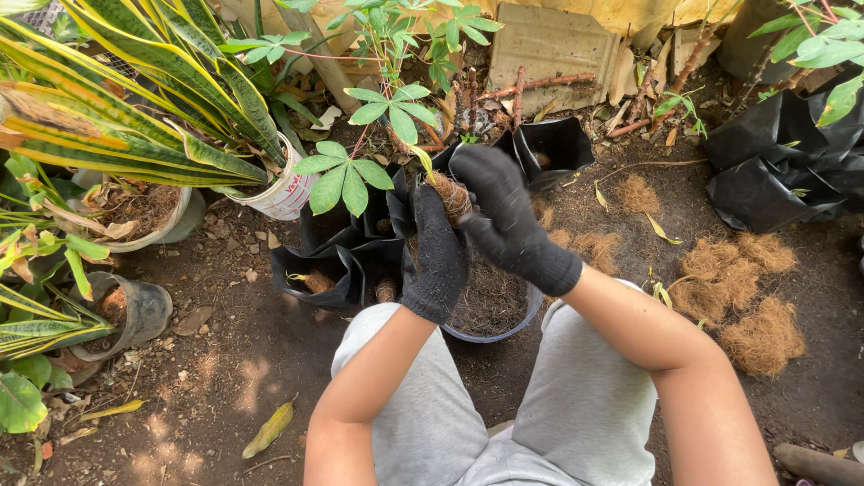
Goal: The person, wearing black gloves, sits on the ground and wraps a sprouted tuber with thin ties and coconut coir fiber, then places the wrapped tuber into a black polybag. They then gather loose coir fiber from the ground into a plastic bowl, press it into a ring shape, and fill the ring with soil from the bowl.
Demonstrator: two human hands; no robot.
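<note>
Ground: bare soil (243, 360), black grow bags (328, 270) around us.
Left grip (436, 256): our glove clasps the fibre-wrapped stem (453, 196).
Right grip (504, 211): closed around that stem's top, above the tub (513, 331).

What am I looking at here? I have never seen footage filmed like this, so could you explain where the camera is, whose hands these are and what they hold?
There is one picture, taken by a camera worn on a person's head, looking down past grey shorts at bare soil. The two arms are that person's own. Both hands wear black knitted gloves. The left hand and the right hand together grip a short brown plant cutting wrapped in coconut fibre, held over a round pot filled with brown fibre. Around it stand black plastic nursery bags, some holding cuttings with green leaves. Loose clumps of brown coconut fibre lie on the ground to the right, and a striped long-leaved plant in a white pot stands on the left.
</note>
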